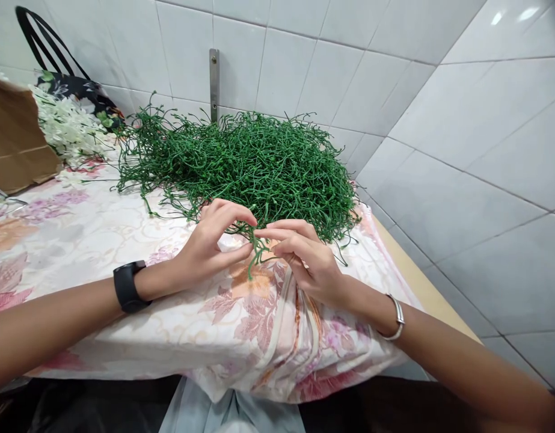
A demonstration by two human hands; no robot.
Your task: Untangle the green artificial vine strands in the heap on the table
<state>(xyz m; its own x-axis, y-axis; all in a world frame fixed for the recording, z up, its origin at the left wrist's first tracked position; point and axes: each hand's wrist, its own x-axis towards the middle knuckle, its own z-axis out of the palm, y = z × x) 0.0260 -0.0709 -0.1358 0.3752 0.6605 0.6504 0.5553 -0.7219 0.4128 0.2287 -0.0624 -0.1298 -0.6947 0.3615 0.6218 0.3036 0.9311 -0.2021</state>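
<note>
Plainly, both hands are meeting low over the cloth (101, 240), just in front of the heap (250, 162) of green stems; the left hand (209, 240) is pinching the top of a small sprig (258, 251) between thumb and fingertips, and the right hand (304, 258) is closing its own fingertips on the same spot from the other side, so the two grips are touching; the sprig is hanging down between them, its tip just above the cloth.

Several things could be going wrong from here, as I am judging it; the stem is looking thin, and two pinches so close together, if twisting against each other, could be bending or snapping it; stray strands of the heap are lying right behind the knuckles, so a sprig tangled in them could be dragging part of the heap forward; the cloth is bunching and hanging over the front edge under the right wrist, and a sliding forearm could be tugging it, heap and all, toward the drop; a loosened grip this near the edge could be sending the sprig down out of sight; the bracelet (398, 317) could be snagging loose strands.
</note>
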